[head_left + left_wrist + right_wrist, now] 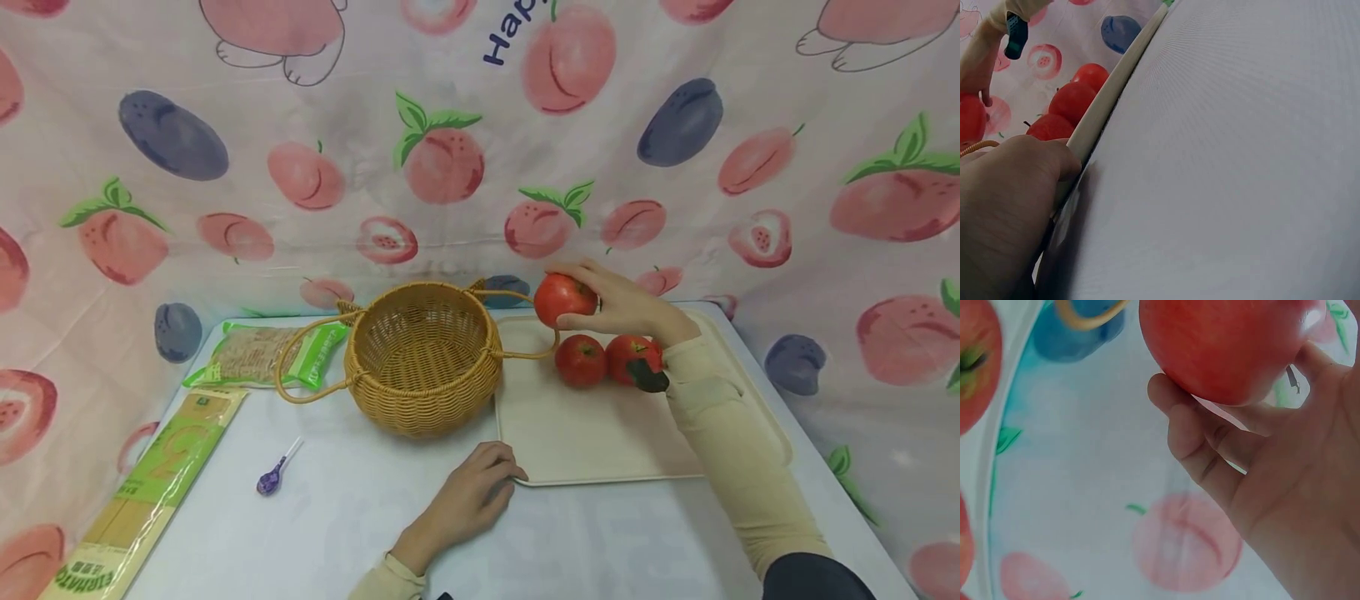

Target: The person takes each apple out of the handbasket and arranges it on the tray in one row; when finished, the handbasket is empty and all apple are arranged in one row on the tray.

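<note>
My right hand (pixel 618 302) holds a red apple (pixel 558 300) with fingers above and thumb below, raised over the back left of a cream tray (pixel 600 442). The right wrist view shows fingers curved around this apple (pixel 1229 350). Near it is the right handle of a round woven basket (pixel 423 400), whose inside shows no contents. On the tray lie red apples (pixel 580 361); the left wrist view shows three, one apple (pixel 1072 101) in the middle. My left hand (pixel 468 496) rests on the table, relaxed fingers touching the tray's front left corner.
Left of the basket lies a green and clear food packet (pixel 251 354). A long green and yellow packet (pixel 142 492) lies along the left table edge. Between that packet and my left hand is a purple lollipop (pixel 270 479). A fruit-print cloth (pixel 450 233) hangs behind the table.
</note>
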### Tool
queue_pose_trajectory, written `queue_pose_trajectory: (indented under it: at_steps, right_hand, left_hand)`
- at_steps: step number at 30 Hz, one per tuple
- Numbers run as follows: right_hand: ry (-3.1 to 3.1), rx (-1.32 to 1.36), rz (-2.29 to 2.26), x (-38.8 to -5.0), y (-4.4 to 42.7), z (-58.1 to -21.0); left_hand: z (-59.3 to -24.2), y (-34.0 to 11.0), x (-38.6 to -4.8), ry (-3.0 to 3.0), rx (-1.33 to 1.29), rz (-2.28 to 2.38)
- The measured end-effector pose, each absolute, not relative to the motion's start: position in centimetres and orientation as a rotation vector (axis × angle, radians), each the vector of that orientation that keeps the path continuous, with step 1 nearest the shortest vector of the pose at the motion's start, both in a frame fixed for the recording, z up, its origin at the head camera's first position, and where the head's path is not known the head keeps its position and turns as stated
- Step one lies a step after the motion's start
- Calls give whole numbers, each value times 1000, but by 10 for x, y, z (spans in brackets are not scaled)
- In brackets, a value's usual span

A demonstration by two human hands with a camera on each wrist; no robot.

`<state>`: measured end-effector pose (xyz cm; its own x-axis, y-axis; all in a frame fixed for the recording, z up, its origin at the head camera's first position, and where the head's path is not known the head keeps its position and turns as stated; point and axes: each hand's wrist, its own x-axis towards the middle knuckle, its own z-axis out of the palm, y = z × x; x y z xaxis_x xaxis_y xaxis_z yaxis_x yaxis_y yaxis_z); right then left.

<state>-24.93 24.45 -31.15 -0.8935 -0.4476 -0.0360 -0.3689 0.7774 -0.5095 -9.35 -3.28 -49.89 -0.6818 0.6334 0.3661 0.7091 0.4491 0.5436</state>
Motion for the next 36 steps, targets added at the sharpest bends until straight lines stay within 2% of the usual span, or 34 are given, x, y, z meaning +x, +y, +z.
queue_pose_trajectory:
  at_steps: [16, 27, 36]
  right_hand:
    - [2810, -401, -828, -245, 301, -337]
    - [2898, -412, -746, -234, 338, -357]
    - [2880, -250, -728, -229, 360, -362]
  left_hand:
    - [-499, -33, -95, -2590, -1184, -1054]
    - [-499, -33, -93, -2598, -1191, -1043]
    - [-499, -32, -93, -2580, -1189, -1044]
